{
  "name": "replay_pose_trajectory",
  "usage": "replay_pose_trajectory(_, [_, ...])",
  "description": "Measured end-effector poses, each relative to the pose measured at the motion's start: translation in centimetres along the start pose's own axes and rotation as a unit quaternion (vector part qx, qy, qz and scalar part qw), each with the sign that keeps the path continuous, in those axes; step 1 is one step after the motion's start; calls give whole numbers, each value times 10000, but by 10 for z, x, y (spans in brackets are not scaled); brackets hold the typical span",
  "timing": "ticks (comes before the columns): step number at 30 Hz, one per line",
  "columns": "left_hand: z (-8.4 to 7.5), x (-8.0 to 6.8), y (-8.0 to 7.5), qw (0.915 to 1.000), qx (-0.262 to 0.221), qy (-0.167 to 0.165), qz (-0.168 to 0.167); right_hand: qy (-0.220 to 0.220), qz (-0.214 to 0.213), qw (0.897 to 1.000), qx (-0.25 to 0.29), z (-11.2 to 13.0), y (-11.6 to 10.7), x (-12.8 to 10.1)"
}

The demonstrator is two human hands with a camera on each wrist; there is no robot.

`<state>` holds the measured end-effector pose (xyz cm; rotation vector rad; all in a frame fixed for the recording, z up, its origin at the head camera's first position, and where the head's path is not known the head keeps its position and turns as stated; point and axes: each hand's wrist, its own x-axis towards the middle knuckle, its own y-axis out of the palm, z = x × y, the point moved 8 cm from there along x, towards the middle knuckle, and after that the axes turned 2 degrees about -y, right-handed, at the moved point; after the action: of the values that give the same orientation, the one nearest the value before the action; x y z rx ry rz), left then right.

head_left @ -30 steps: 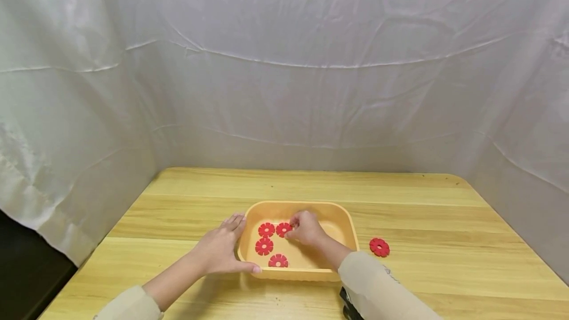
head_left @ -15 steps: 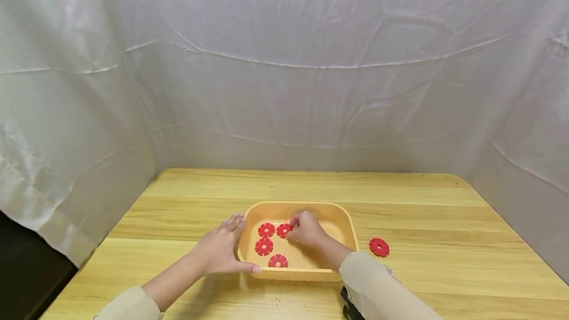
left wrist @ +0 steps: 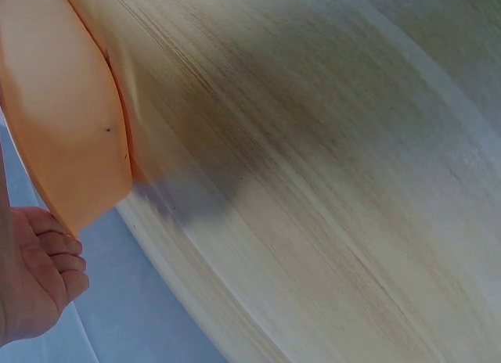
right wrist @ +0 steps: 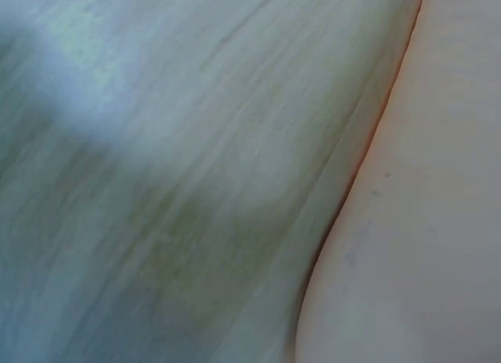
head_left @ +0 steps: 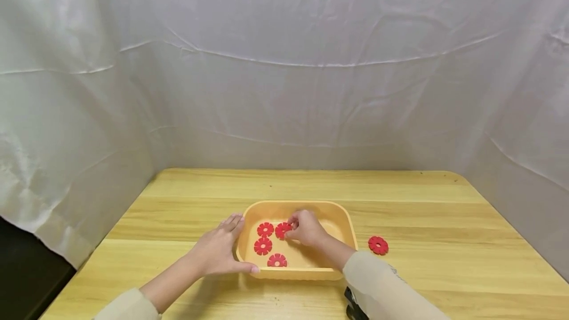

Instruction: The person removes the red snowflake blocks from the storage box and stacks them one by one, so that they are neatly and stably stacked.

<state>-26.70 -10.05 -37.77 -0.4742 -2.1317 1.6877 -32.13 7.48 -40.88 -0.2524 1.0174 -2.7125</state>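
Right hand (head_left: 305,228) inside orange tray (head_left: 341,220), fingers (head_left: 293,222) curled and pinching one red flower disc (head_left: 282,230) at tray floor. Left hand (head_left: 218,251) flat against tray's left outer wall, fingers (head_left: 233,222) straight and pressed together, thumb along near rim. Three more red discs on tray floor just left of and below the pinching fingers: (head_left: 265,229), (head_left: 263,246), (head_left: 277,260); one loose red disc (head_left: 378,245) on tabletop (head_left: 444,241), well right of those fingers, outside tray.
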Motion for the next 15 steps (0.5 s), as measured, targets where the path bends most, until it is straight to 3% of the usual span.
replay_pose_trajectory(9, [-1, 0, -1, 10000, 45, 20, 3, 160, 2, 9983, 560, 2, -7, -6])
replay_pose_trajectory(15, [-2, 1, -1, 10000, 64, 51, 8, -95, -96, 9990, 427, 3, -15, -5])
